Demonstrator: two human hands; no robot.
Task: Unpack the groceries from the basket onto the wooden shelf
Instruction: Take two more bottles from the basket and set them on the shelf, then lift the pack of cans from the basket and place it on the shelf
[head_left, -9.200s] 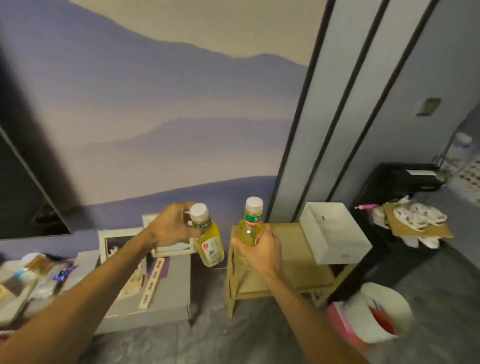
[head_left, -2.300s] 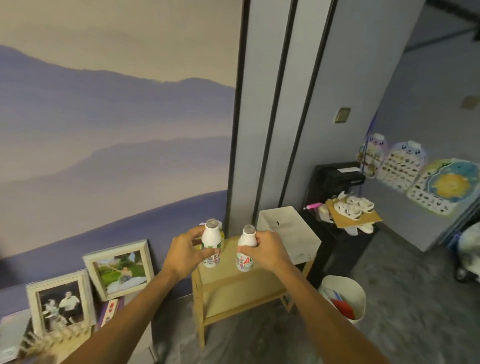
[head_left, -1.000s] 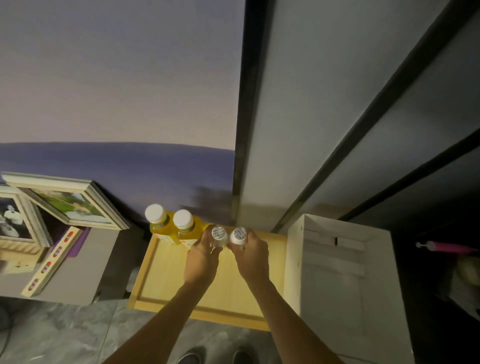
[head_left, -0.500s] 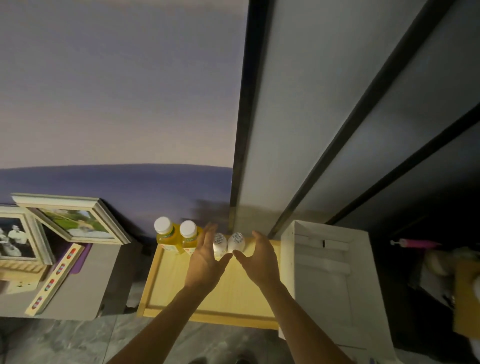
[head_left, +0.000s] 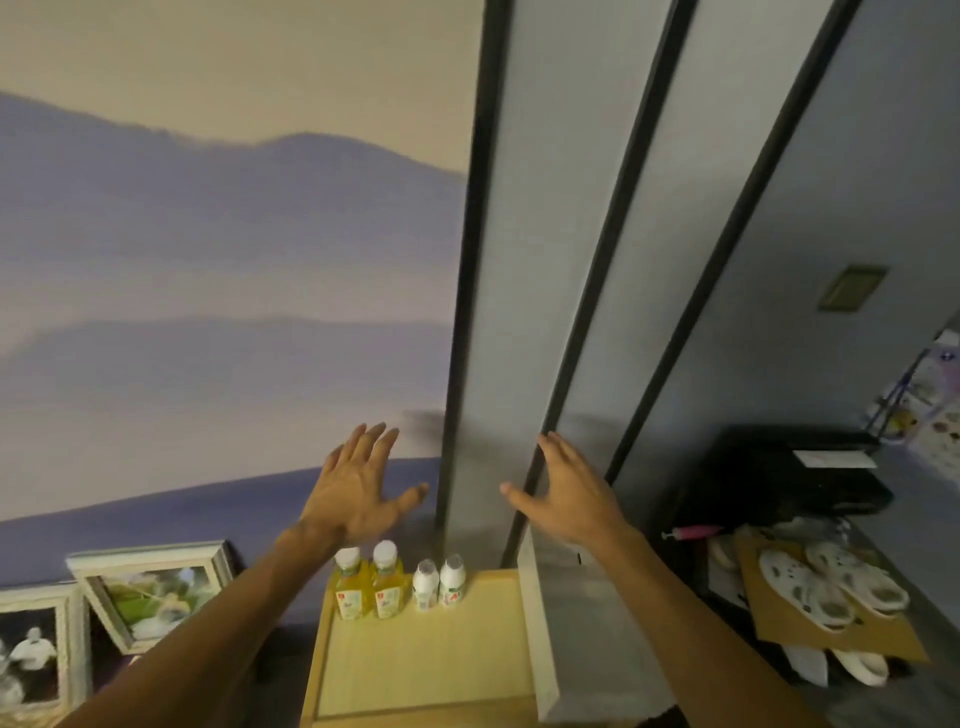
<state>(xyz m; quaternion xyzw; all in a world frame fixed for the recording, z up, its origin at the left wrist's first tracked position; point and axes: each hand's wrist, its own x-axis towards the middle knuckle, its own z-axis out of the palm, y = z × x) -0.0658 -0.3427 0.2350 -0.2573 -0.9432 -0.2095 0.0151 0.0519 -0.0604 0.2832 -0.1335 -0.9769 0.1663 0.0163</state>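
Since neither holds anything, the left hand (head_left: 358, 488) and the right hand (head_left: 566, 493) hover with fingers straight and spread in front of the wall, above the wooden shelf (head_left: 426, 665). Two yellow juice bottles (head_left: 387, 584) and two small white drink bottles (head_left: 427, 587) stand upright in one tight row along the shelf's back edge, probably packed rearward to leave the bare front free for more groceries. A white box (head_left: 587, 623) sits at the shelf's right side, and framed pictures (head_left: 150, 592) lean to its left. The basket is out of view, so I cannot tell how much remains to unpack
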